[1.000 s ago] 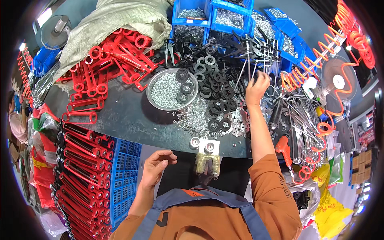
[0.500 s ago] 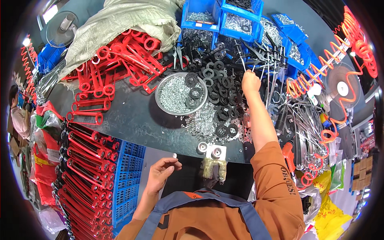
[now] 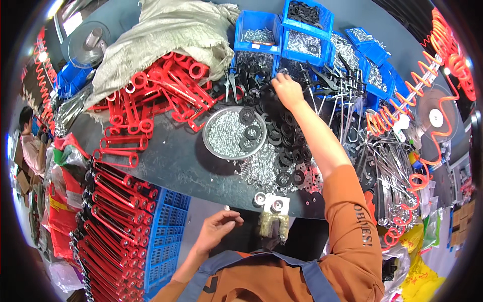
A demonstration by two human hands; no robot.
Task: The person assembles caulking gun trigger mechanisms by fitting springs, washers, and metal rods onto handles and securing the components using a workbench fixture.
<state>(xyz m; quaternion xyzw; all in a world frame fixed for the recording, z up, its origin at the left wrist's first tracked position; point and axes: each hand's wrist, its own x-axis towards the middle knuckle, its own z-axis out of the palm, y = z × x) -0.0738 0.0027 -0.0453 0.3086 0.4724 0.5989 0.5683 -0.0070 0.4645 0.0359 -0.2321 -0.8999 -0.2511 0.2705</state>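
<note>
My right hand (image 3: 288, 90) reaches to the back of the bench, its fingers curled down among dark parts in front of the blue bins. What lies under its fingertips is hidden. My left hand (image 3: 217, 230) hovers at the bench's front edge, fingers loosely stretched and apart, with a small white spot at one fingertip. To its right, a white block (image 3: 284, 203) bears a round metal piece (image 3: 277, 205), and a second ring-like piece (image 3: 259, 199) is beside it. Black rings (image 3: 285, 157) lie heaped near my right forearm, next to a metal bowl (image 3: 207, 132) of small shiny parts.
Red link-shaped parts (image 3: 173, 88) spill from a woven sack (image 3: 146, 45) at the left. Blue bins (image 3: 307, 49) of hardware line the back. Long metal rods (image 3: 387, 176) and a coiled orange hose (image 3: 420, 194) are at right. More red parts (image 3: 118, 226) are stacked beside a blue crate (image 3: 168, 226).
My right hand has moved left and a little farther back, from beside the upright rods to the dark parts. The left hand keeps its pose; the whole view has shifted slightly.
</note>
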